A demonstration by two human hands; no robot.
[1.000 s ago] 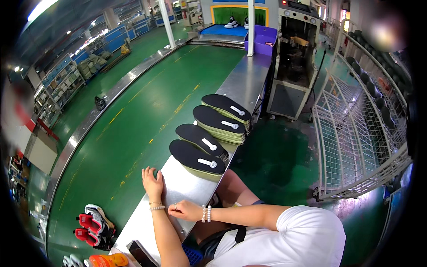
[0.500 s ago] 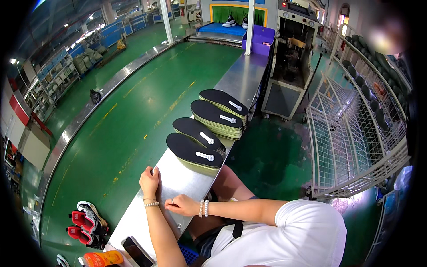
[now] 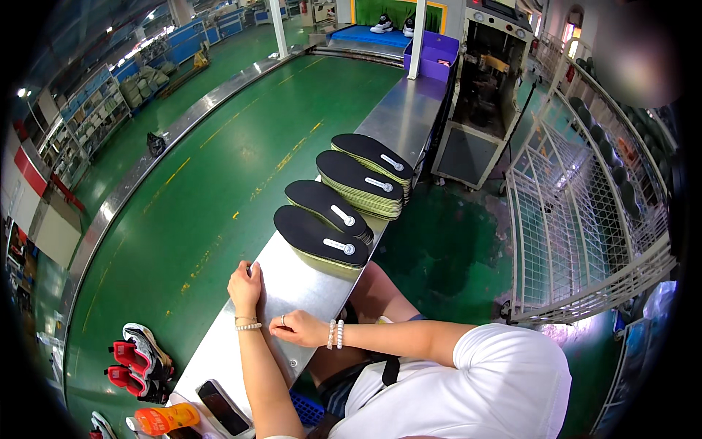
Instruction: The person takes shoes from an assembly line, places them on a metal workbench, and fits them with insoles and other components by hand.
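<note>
My left hand (image 3: pixel 244 286) rests at the left edge of the metal bench (image 3: pixel 284 285), its fingers curled in. Close by, my right hand (image 3: pixel 298 328) lies over the bench beside my left forearm, with its fingers bent and nothing seen in them. Beyond both hands stand several stacks of black-topped, yellow-green shoe insoles, each with a pale label at its heel. The nearest stack (image 3: pixel 311 234) is closest to my hands, and a thinner stack (image 3: pixel 322 201) sits behind it. Farther off are a tall stack (image 3: pixel 355 175) and the farthest stack (image 3: pixel 373 152).
Near the bench's front end lie a phone (image 3: pixel 223 407) and an orange drink bottle (image 3: pixel 167 419). Red-lined sneakers (image 3: pixel 142 366) stand left of it on a green conveyor surface (image 3: pixel 183 241). A white wire rack cart (image 3: pixel 570 227) is at right; a purple bin (image 3: pixel 439 58) sits at the bench's far end.
The view has shifted slightly, so the stacks and far bench appear a little higher. Both hands keep nearly the same place and pose, and the insoles stay put.
</note>
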